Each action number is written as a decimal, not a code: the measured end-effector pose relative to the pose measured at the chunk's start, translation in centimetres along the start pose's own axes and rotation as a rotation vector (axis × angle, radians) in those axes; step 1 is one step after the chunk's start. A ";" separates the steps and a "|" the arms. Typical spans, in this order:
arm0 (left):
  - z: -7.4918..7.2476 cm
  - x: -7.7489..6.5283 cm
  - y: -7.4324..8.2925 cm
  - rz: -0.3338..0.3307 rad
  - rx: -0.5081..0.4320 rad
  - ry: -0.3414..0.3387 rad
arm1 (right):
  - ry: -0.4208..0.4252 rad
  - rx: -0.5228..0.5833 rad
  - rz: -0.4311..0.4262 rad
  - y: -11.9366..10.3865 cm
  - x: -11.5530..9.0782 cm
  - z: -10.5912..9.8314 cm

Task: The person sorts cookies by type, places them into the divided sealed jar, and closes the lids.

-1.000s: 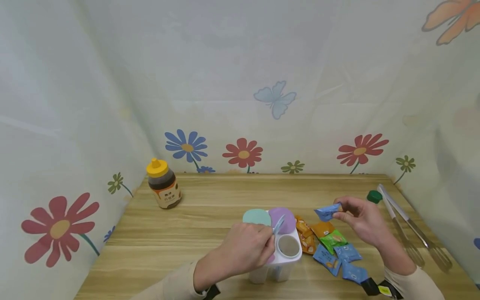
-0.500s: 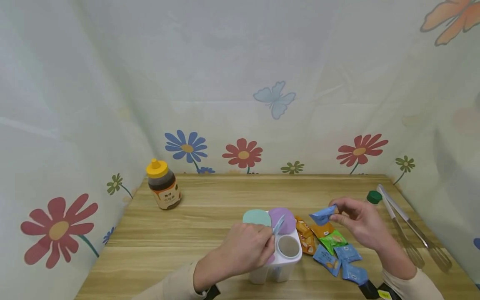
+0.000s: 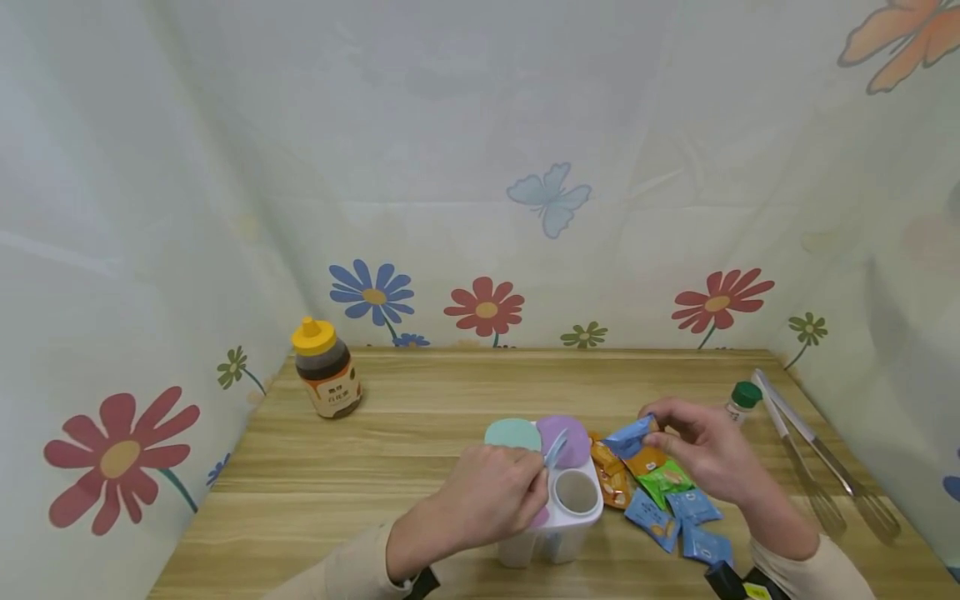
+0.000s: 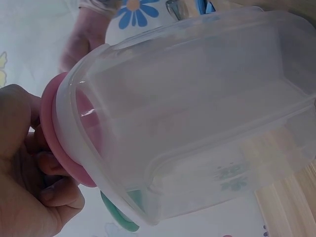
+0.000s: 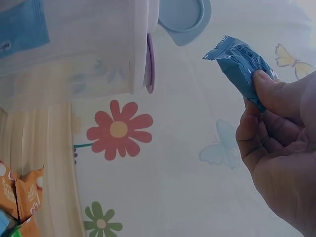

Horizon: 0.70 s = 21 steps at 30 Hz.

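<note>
My left hand lies over the white top of a clear plastic container, its fingers curled at a raised light-blue lid. Beside that lid, a round opening is uncovered. Teal and purple lids lie flat on the top; a pink lid is right by the left fingers. My right hand pinches a small blue snack packet between thumb and fingers, to the right of the container. Another blue packet shows through the container wall.
Orange, green and blue packets lie right of the container. Behind the right hand stands a green-capped bottle, with metal tongs further right. A yellow-capped honey bottle stands back left. Printed curtains border the table.
My right hand has moved left toward the container with the blue packet, uncovering more of the green-capped bottle. The left hand and the raised lid stay in place.
</note>
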<state>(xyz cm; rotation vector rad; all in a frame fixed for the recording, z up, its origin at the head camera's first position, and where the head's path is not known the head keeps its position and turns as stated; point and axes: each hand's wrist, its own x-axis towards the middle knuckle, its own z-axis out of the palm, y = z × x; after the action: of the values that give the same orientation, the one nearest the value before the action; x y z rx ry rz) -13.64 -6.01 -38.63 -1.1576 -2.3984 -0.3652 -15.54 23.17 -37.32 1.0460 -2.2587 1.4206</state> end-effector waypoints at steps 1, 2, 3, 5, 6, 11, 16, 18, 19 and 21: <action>0.0 0.0 0.0 0.001 0.000 0.000 | -0.004 0.006 -0.003 -0.1 0.0 0.1; 0.0 0.0 0.0 0.001 0.000 0.002 | -0.008 0.007 -0.005 -0.2 0.0 0.1; 0.0 0.0 0.0 0.000 -0.001 0.002 | -0.009 0.010 -0.005 -0.3 0.1 0.2; 0.1 0.1 0.1 0.002 0.001 0.007 | -0.017 0.012 -0.004 -0.4 0.1 0.3; 0.1 0.1 0.1 0.003 0.004 0.011 | -0.026 0.017 -0.004 -0.5 0.1 0.4; 0.1 0.1 0.1 0.008 0.019 0.029 | -0.067 0.077 -0.034 -0.6 0.3 1.0; 0.1 0.1 0.0 -0.002 0.007 0.014 | -0.085 0.136 -0.049 -0.6 0.4 1.7; 0.1 0.1 0.0 -0.002 0.004 0.012 | -0.091 0.133 -0.037 -0.7 0.4 1.9; 0.1 0.1 0.0 -0.002 0.003 0.013 | -0.095 0.128 -0.029 -0.7 0.4 2.0; 0.1 0.1 0.0 -0.001 0.004 0.015 | -0.106 0.118 -0.007 -0.8 0.3 2.1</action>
<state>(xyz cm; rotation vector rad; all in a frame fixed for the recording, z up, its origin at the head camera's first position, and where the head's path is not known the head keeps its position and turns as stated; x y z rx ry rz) -13.75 -5.95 -38.65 -1.1482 -2.3853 -0.3684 -14.92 21.00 -37.63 1.1912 -2.2644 1.5460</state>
